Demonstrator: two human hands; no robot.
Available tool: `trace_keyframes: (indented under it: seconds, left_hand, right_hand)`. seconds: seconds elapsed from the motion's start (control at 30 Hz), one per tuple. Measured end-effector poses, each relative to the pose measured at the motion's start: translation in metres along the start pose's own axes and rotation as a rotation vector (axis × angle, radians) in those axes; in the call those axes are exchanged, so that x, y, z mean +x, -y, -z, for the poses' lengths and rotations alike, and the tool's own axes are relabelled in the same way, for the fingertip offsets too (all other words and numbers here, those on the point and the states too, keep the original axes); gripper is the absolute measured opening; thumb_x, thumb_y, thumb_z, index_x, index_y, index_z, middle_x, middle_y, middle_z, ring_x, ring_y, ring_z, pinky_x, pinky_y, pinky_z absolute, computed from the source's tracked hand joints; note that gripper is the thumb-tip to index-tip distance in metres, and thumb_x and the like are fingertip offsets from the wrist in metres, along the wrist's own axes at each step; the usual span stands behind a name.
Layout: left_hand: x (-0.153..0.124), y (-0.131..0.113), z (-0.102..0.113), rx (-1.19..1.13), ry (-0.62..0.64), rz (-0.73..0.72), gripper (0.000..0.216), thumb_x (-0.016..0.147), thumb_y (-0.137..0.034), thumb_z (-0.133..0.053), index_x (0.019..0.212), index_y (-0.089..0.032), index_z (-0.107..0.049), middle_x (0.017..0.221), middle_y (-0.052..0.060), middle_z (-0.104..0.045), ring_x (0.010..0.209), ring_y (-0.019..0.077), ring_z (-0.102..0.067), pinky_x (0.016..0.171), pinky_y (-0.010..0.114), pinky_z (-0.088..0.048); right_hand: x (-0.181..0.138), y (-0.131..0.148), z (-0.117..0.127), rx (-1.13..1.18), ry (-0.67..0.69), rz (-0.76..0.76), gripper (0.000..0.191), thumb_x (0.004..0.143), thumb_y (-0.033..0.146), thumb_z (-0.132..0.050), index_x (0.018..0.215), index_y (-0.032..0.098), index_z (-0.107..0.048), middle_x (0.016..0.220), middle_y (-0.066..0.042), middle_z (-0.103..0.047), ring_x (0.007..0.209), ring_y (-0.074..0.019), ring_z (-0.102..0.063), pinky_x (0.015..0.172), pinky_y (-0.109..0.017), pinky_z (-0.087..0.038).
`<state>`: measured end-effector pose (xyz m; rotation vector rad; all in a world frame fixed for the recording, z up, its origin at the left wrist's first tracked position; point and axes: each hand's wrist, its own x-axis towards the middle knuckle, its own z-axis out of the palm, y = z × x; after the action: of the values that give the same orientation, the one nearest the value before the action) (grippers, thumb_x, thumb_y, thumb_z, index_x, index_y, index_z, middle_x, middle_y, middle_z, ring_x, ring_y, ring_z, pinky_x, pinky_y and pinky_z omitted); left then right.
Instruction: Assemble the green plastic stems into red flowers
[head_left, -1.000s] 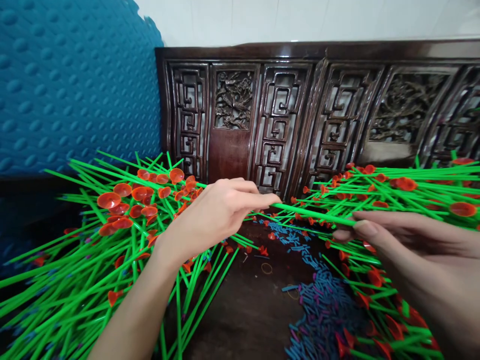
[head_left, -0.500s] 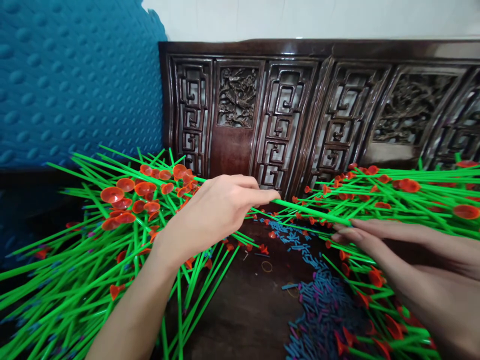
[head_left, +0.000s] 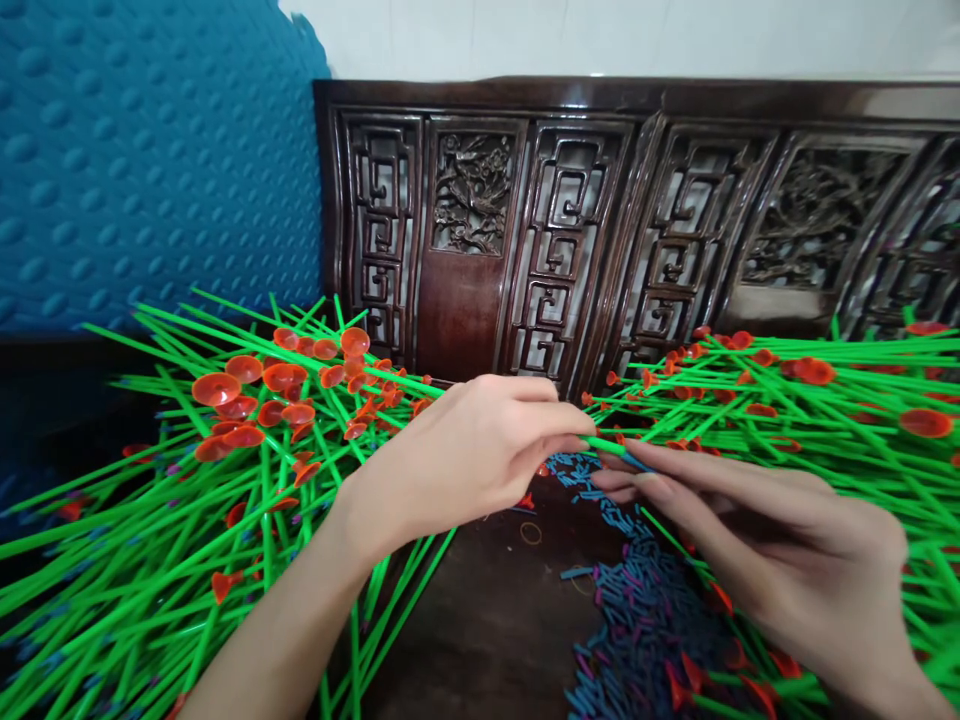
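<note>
Left hand has neared right hand (green stick between them).

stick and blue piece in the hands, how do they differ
The stick is green, the piece blue. The stick is long, the piece short. The left hand grips the stick; the right hand pinches the piece. Both are slim and appear to meet at the stick's tip.

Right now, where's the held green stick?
Head view, just right of centre: the green stick shows between the left hand and the right hand, a blue piece at its right end.
</note>
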<state>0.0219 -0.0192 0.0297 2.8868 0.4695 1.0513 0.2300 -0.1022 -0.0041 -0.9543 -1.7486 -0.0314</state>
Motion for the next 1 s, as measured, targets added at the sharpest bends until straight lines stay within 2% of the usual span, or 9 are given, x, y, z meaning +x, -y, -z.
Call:
trace_keyframes:
  seconds: [0.17,0.27,0.37,0.57,0.67,0.77,0.83,0.9,1.0]
  left_hand:
    - [0.0,0.003,0.003,-0.019,0.026,-0.009,0.025,0.095,-0.01,-0.054,0.11,-0.018,-0.072,0.095,0.001,-0.069,0.078,0.0112,-0.062,0.068,0.024,-0.047]
    - [0.001,0.002,0.003,-0.045,0.028,-0.032,0.026,0.094,-0.007,-0.054,0.111,-0.016,-0.072,0.094,0.001,-0.069,0.078,0.0108,-0.062,0.068,0.024,-0.046]
    - [0.002,0.003,0.002,-0.084,0.009,-0.052,0.028,0.094,-0.005,-0.053,0.113,-0.013,-0.072,0.093,0.002,-0.069,0.077,0.0098,-0.062,0.069,0.022,-0.047]
    - [0.004,0.006,-0.001,-0.11,0.005,-0.067,0.025,0.095,-0.007,-0.054,0.112,-0.011,-0.072,0.089,0.003,-0.07,0.075,0.0098,-0.063,0.067,0.022,-0.046]
    - [0.004,0.006,-0.001,-0.104,0.037,-0.064,0.024,0.096,-0.009,-0.054,0.11,-0.011,-0.073,0.09,0.004,-0.07,0.077,0.0111,-0.063,0.068,0.023,-0.047]
    - [0.002,0.005,0.001,-0.013,0.081,-0.068,0.022,0.096,-0.011,-0.053,0.102,-0.015,-0.075,0.087,0.003,-0.07,0.076,0.0127,-0.061,0.07,0.026,-0.048]
    - [0.0,0.004,0.004,0.1,0.098,-0.099,0.021,0.096,-0.013,-0.055,0.098,-0.018,-0.075,0.084,0.001,-0.069,0.081,0.0157,-0.058,0.075,0.03,-0.048]
    - [-0.001,0.001,0.005,0.197,0.069,-0.156,0.016,0.094,-0.018,-0.059,0.095,-0.021,-0.075,0.089,0.001,-0.069,0.095,0.0204,-0.055,0.085,0.036,-0.046]
    - [-0.001,-0.003,0.005,0.315,-0.135,-0.199,0.008,0.091,-0.028,-0.066,0.091,-0.023,-0.073,0.111,0.001,-0.067,0.117,0.0277,-0.046,0.102,0.049,-0.038]
  right_hand:
    - [-0.003,-0.001,-0.005,0.094,-0.07,-0.125,0.024,0.088,0.015,-0.068,0.107,0.03,-0.071,0.095,0.005,-0.08,0.079,-0.0139,-0.077,0.075,-0.018,-0.064]
    - [-0.004,0.0,-0.008,0.14,-0.111,-0.145,0.016,0.089,0.016,-0.068,0.1,0.028,-0.07,0.091,0.005,-0.079,0.079,-0.0114,-0.076,0.077,-0.013,-0.061]
    - [-0.003,0.003,-0.008,0.14,-0.095,-0.153,0.016,0.09,0.015,-0.066,0.1,0.027,-0.068,0.091,0.006,-0.079,0.08,-0.0101,-0.076,0.08,-0.012,-0.06]
    - [-0.006,-0.005,-0.007,-0.051,-0.103,-0.026,0.02,0.087,0.014,-0.07,0.101,0.028,-0.07,0.095,0.006,-0.079,0.081,-0.0106,-0.076,0.08,-0.015,-0.061]
    - [-0.007,-0.009,-0.004,-0.126,-0.047,0.046,0.02,0.087,0.014,-0.069,0.101,0.028,-0.07,0.098,0.006,-0.079,0.083,-0.0107,-0.076,0.083,-0.016,-0.06]
    - [-0.005,-0.008,0.0,-0.084,0.046,0.055,0.014,0.086,0.016,-0.07,0.097,0.026,-0.072,0.096,0.003,-0.08,0.082,-0.0125,-0.076,0.082,-0.017,-0.061]
    - [-0.001,-0.005,0.001,-0.035,0.132,0.007,0.006,0.084,0.021,-0.074,0.089,0.025,-0.073,0.089,0.003,-0.08,0.077,-0.0137,-0.076,0.075,-0.017,-0.061]
    - [0.002,-0.001,0.0,0.051,0.218,-0.112,0.004,0.083,0.026,-0.076,0.081,0.024,-0.073,0.077,0.003,-0.078,0.068,-0.013,-0.075,0.064,-0.016,-0.059]
    - [0.005,0.001,-0.006,0.264,0.297,-0.376,0.015,0.08,0.031,-0.078,0.084,0.022,-0.067,0.067,0.003,-0.074,0.059,-0.0127,-0.07,0.056,-0.018,-0.057]
